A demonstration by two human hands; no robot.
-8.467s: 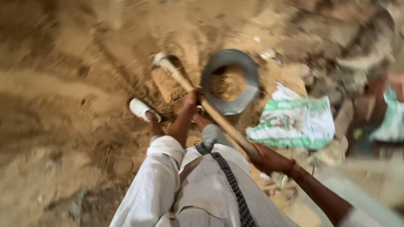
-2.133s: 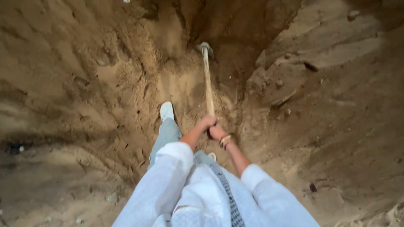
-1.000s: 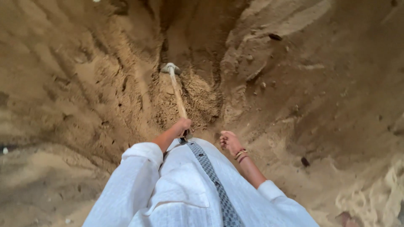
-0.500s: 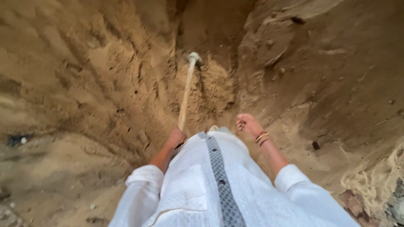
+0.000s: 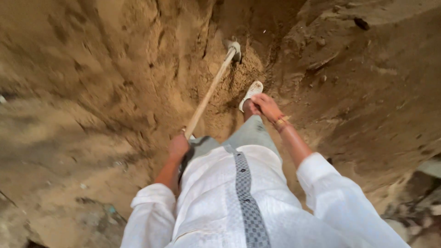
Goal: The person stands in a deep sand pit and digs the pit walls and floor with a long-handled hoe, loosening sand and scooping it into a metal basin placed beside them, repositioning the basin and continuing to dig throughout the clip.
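L hand: clenched round the butt end of the wooden handle, w/ knuckles up, just beside the hip. Grip is single-handed; the handle runs up and away from the body at a slant to the metal hoe head, which sits bedded in the loose sand pile at the foot of the cut.

R hand: released, fingers loosely curled, holding nothing. It hangs above the knee, near the white shoe, apart from the handle. Bangles show at the wrist.

Step in hand, judged: drawing sand w/ the hoe
- Bring the R hand onto the handle approx. midway; one hand at the butt gives poor leverage and little control of the head
- Keep the blade flat to the sand, pull along the line of the handle, not across it
- Keep the forward foot clear of the pull line; the shoe stands just beside the loose pile, so a skewed stroke could run toward it

Edges and room
- Left sand wall: steep, furrowed, close to the handle; little side swing available
- Right bank: sloped, lumpy, near the R arm
- Cut narrows toward the head; open room lies mainly backward, toward the body
- Rubble at lower R corner: trip risk when stepping back
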